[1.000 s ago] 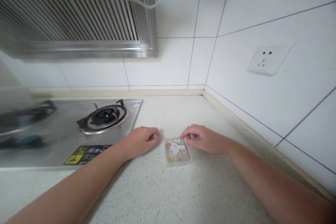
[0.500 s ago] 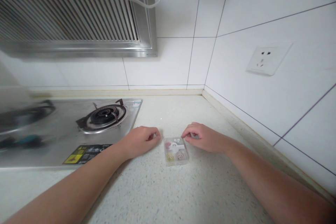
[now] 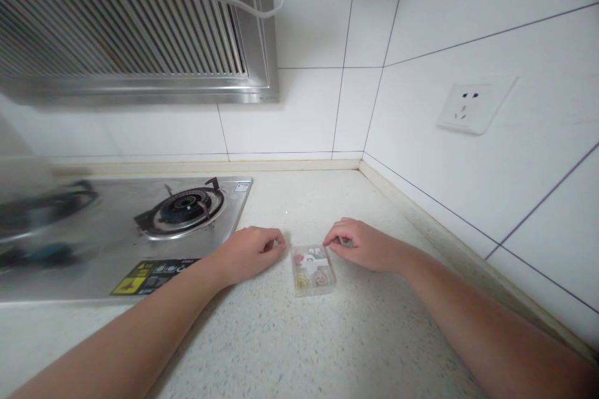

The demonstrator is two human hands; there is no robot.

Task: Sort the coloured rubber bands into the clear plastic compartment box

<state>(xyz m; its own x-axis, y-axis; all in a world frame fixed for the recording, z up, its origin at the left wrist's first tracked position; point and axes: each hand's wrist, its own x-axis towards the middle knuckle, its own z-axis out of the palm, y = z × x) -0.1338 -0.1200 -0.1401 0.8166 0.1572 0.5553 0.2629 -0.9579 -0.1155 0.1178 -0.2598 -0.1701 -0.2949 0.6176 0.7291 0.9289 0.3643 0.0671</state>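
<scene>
A small clear plastic box (image 3: 313,270) with pink, yellow and white bits inside lies flat on the speckled countertop (image 3: 299,343). My left hand (image 3: 250,252) rests on the counter just left of the box, fingers curled in, not touching it. My right hand (image 3: 362,244) rests just right of the box's far corner, fingers curled and fingertips close to or touching that corner. Neither hand lifts the box.
A steel gas hob (image 3: 140,230) with a burner (image 3: 185,207) lies to the left. An extractor hood (image 3: 135,25) hangs above it. White tiled walls meet in the corner behind, and a wall socket (image 3: 470,107) is on the right wall.
Hardly anything has changed: both hands stay curled beside the box, and the view has shifted very slightly.
</scene>
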